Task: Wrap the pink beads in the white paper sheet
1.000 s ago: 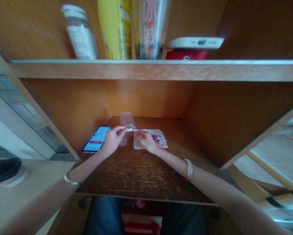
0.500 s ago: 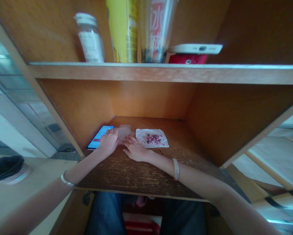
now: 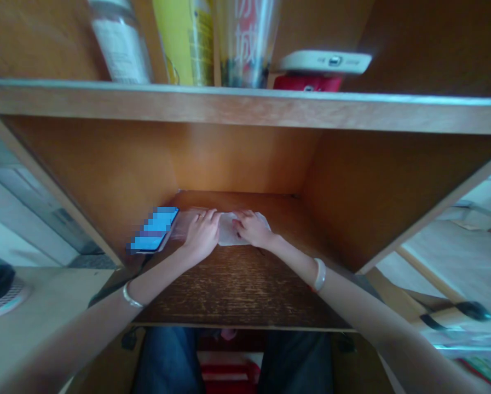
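Note:
A whitish sheet of thin paper point(image 3: 227, 236) lies on the worn wooden desktop. Stretched over its left edge, my left hand point(image 3: 204, 232) rests low with fingers fairly straight. My right hand point(image 3: 253, 230) covers the sheet's right half, its fingers bent inward; what they pinch, if anything, is hidden. The small pink and dark bits that lay on the paper are out of sight near that hand. A clear plastic bag or film point(image 3: 182, 224) lies left of my left hand, next to a phone point(image 3: 152, 232) with a lit blue screen.
Above is a shelf point(image 3: 245, 106) holding a white-labelled bottle point(image 3: 122, 49), a yellow container point(image 3: 185, 44), a clear cup point(image 3: 245, 49), a white device point(image 3: 327, 61) and a red item point(image 3: 306, 83). A lined waste bin point(image 3: 3, 295) stands at the left.
My left hand has moved right, from the clear plastic to the paper's left edge. My right hand has moved right onto the paper, covering the pink bits. The camera view has shifted.

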Tool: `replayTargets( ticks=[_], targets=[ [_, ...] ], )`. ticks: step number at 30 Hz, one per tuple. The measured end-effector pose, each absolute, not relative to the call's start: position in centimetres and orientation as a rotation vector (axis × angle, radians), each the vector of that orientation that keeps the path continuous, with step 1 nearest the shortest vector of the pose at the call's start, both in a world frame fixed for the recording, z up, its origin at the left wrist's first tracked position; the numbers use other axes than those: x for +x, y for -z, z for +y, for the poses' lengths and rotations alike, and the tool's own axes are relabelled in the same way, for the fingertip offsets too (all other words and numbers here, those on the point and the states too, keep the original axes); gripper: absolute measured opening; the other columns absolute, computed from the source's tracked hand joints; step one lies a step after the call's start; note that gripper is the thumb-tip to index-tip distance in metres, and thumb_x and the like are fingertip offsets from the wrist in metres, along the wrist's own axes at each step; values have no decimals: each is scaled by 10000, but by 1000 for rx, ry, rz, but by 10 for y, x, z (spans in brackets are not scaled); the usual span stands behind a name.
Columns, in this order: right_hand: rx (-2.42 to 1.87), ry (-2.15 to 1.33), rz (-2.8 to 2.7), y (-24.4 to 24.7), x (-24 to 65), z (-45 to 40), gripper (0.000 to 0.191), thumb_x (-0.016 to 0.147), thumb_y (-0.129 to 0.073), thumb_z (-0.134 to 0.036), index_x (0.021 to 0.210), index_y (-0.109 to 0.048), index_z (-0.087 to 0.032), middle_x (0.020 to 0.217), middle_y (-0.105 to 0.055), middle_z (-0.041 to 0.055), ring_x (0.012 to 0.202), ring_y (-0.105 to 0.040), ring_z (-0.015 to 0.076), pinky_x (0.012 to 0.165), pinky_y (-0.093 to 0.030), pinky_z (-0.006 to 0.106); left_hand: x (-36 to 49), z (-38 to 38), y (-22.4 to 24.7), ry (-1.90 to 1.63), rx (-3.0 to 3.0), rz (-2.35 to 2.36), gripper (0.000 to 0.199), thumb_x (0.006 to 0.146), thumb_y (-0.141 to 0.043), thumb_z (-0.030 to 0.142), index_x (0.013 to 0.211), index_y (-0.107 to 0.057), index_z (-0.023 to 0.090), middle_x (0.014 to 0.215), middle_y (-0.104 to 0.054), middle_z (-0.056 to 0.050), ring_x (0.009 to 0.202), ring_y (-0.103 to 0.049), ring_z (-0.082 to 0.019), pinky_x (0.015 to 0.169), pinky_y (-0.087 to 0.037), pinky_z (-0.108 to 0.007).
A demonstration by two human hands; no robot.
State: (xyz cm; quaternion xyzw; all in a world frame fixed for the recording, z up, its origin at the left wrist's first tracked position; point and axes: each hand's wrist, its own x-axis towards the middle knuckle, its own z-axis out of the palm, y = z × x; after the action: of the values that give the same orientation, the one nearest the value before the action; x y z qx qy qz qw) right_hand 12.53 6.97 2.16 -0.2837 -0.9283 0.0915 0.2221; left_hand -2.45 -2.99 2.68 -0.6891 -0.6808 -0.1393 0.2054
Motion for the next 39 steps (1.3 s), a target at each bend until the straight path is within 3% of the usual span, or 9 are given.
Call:
replayTargets(
  ticks=[5, 9, 15, 18, 29, 39],
  targets=[
    [-1045, -421, -2457, -3, 162, 103, 399, 944, -351, -219, 1274, -522, -72, 1307, -553, 170, 1240, -504, 248, 1050, -390, 402, -6, -3, -9, 265, -2074, -1960, 350, 853, -410, 96, 1168, -556, 56, 1152, -624, -182, 1080, -572, -282, 921, -419, -402],
    [-1052, -503, -2433, 10, 184, 115, 418, 958, -338, -244, 1312, -484, -78, 1325, -542, 160, 1228, -520, 227, 1064, -380, 387, -4, 8, 1, 188, -2128, -2004, 341, 834, -419, 66, 1140, -567, 36, 1106, -642, -200, 1057, -594, -281, 924, -426, -399],
    [-1068, -466, -2403, 21, 193, 122, 372, 936, -378, -224, 1240, -574, -140, 1258, -604, 119, 1189, -555, 232, 1038, -415, 394, -13, 8, 8, 255, -2207, -1948, 406, 803, -425, 34, 1190, -544, 67, 1221, -591, -199, 1127, -567, -273, 977, -411, -419],
    [-1044, -403, -2402, 24, 195, 123, 342, 905, -422, -194, 1169, -633, -138, 1273, -593, 117, 1259, -489, 240, 1087, -363, 413, -17, 8, 10, 289, -2237, -1952, 454, 792, -423, 20, 1234, -517, 66, 1282, -560, -184, 1190, -529, -261, 1022, -383, -412],
    [-1065, -366, -2426, 24, 201, 118, 383, 907, -403, -200, 1225, -601, -120, 1376, -489, 131, 1338, -383, 260, 1114, -324, 451, -23, 8, 21, 394, -2249, -1937, 454, 822, -401, 26, 1264, -499, 65, 1334, -522, -174, 1263, -466, -253, 1071, -346, -406],
    [-1039, -398, -2250, 27, 202, 126, 318, 887, -450, -246, 1099, -675, -172, 1233, -616, 110, 1222, -515, 252, 1070, -374, 449, -21, 3, 11, 382, -2116, -2064, 511, 789, -422, 18, 1293, -459, 89, 1363, -480, -198, 1249, -473, -277, 1040, -354, -434]
  ],
)
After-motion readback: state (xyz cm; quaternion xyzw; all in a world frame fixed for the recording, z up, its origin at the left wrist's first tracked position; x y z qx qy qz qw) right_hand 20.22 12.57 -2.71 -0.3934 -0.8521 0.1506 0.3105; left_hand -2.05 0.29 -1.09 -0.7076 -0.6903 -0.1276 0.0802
